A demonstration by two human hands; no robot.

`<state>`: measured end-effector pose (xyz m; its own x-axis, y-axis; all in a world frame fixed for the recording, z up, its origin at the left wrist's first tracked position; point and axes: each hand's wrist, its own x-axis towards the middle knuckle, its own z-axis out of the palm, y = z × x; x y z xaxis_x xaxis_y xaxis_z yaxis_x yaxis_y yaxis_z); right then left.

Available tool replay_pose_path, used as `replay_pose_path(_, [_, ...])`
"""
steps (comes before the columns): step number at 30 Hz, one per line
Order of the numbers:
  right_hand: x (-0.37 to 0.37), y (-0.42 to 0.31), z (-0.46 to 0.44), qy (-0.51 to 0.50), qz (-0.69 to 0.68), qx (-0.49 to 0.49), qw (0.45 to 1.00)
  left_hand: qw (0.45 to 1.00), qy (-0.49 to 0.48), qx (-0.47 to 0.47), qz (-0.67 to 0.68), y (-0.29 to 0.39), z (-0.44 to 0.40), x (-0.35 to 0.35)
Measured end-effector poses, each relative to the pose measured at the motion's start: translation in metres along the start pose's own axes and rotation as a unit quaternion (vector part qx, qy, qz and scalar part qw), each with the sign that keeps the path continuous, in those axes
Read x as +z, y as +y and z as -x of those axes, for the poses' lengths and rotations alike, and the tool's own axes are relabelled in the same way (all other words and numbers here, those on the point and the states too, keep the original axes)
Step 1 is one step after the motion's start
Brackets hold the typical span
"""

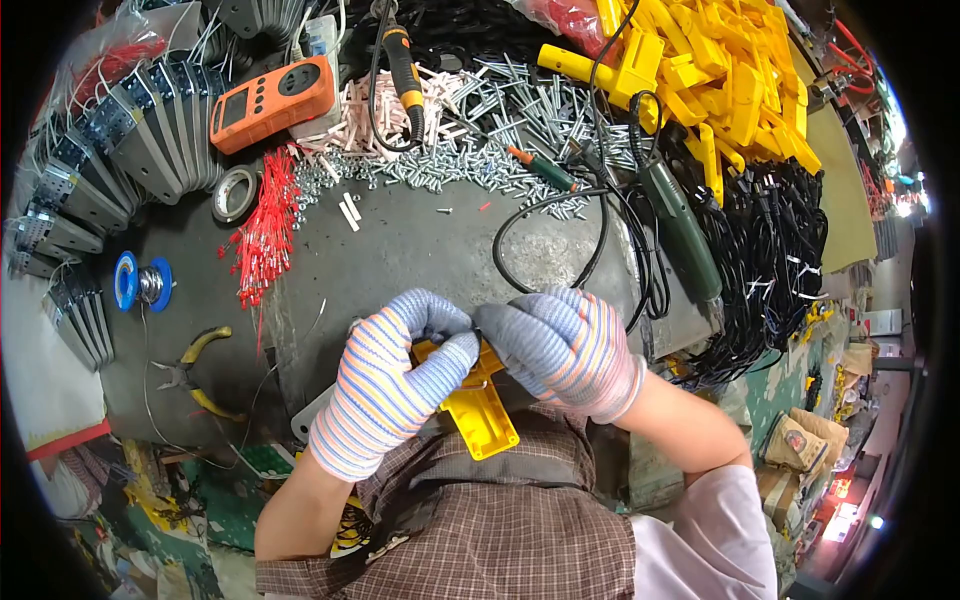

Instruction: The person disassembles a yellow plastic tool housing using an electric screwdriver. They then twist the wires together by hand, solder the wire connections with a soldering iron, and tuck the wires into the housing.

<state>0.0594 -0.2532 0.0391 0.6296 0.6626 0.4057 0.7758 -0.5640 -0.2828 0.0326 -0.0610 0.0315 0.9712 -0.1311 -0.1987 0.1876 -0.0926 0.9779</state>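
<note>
Both my hands wear striped gloves and meet over a yellow plastic housing (482, 420) near the front edge of the bench. My left hand (395, 375) is closed, with its thumb and fingers around the upper left part of the housing. The fingers of my right hand (565, 350) are pinched together at the housing's upper end, close to my left fingertips. Something small and dark shows between the fingertips, too hidden to name. The housing's open, hollow lower part points toward my body.
Pliers (195, 375), a solder spool (143, 282), a tape roll (235, 194) and red wires (265, 225) lie left. An orange meter (272, 104), screws (440, 165) and a screwdriver (403, 70) lie behind. Yellow housings (735, 85), black cables (770, 250) and a green tool (680, 230) are right.
</note>
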Motion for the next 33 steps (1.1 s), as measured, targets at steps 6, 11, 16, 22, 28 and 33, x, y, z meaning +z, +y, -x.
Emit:
replay_pose_path(6, [-0.019,0.014,-0.021,-0.234,-0.466,0.26,0.813,0.764,0.131,0.448,-0.446,0.0,-0.005,0.004])
replay_pose_path(11, [-0.022,0.003,-0.02,-0.086,-0.226,0.098,0.965,0.95,0.086,0.205,-0.218,0.0,-0.003,0.002])
replay_pose_path(16, [-0.009,0.003,-0.016,-0.06,-0.012,0.005,0.998,0.922,0.061,0.269,-0.273,-0.001,-0.006,0.002])
replay_pose_path(22, [-0.012,0.017,-0.014,-0.125,-0.239,0.059,0.961,0.779,0.159,0.432,-0.425,-0.004,-0.007,0.004])
replay_pose_path(28, [-0.01,0.002,-0.015,-0.06,-0.086,0.066,0.992,0.999,0.039,-0.006,-0.003,-0.005,-0.003,0.006])
replay_pose_path(33, [0.0,0.03,-0.018,-0.134,-0.234,-0.024,0.963,0.778,0.173,0.424,-0.431,-0.002,-0.006,0.006])
